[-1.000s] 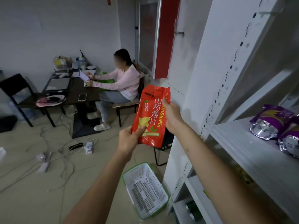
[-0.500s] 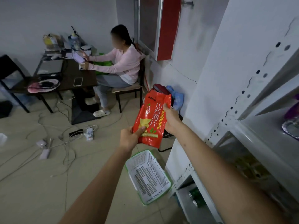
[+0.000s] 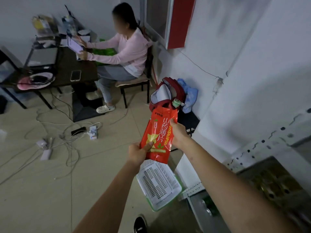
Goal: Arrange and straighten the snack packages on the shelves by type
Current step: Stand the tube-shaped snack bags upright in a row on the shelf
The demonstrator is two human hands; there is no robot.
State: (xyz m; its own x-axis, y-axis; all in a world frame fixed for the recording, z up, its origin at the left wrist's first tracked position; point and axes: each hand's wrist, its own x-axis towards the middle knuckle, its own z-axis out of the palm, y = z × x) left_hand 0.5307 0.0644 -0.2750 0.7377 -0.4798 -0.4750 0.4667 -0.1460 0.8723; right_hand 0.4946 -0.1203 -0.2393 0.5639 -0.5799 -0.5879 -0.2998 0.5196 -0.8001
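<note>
Your left hand (image 3: 138,153) pinches the lower corner, your right hand (image 3: 179,134) clasps the upper edge: red snack packet (image 3: 158,137), upright, glossy, crinkled, yellow lettering, above white basket (image 3: 159,182).

Red snack packet (image 3: 158,137): large yellow characters "山药薄片", "CRISPY" in small print at left, partial Latin lettering "nShiPin" along right.

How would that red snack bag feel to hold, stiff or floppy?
Probably floppy: the red snack bag creases where the left hand and right hand pinch it. Likely light, held by fingertips. Its glossy film may be slippery.
</note>
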